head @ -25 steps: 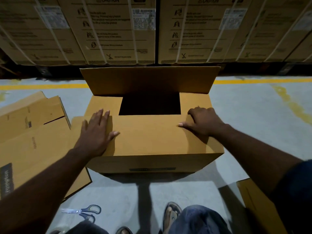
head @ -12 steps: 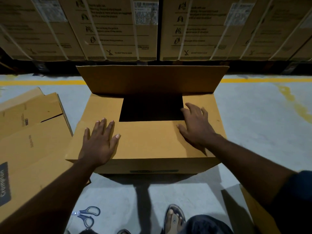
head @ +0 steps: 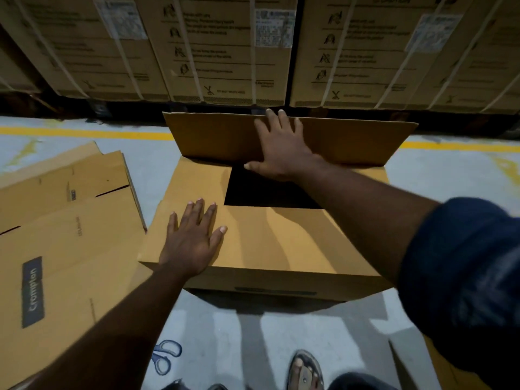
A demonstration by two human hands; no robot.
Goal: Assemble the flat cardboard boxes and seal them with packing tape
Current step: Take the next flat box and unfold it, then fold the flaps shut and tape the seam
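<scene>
Concrete floor [head: 455,190] below strapped cartons [head: 225,52] is where the box [head: 219,280] is stood—its near flap [head: 295,243] is pressed flat by the left hand [head: 194,243], fingers [head: 199,213] spread, while the right hand [head: 281,149] has been shifted onto the upright far flap [head: 354,142], fingers apart, so closing seems next.

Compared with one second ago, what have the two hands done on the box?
The right hand left the near flap, reached over the opening and now lies flat on the upright far flap. The left hand stayed flat on the near flap, and the far flap still stands up.
</scene>
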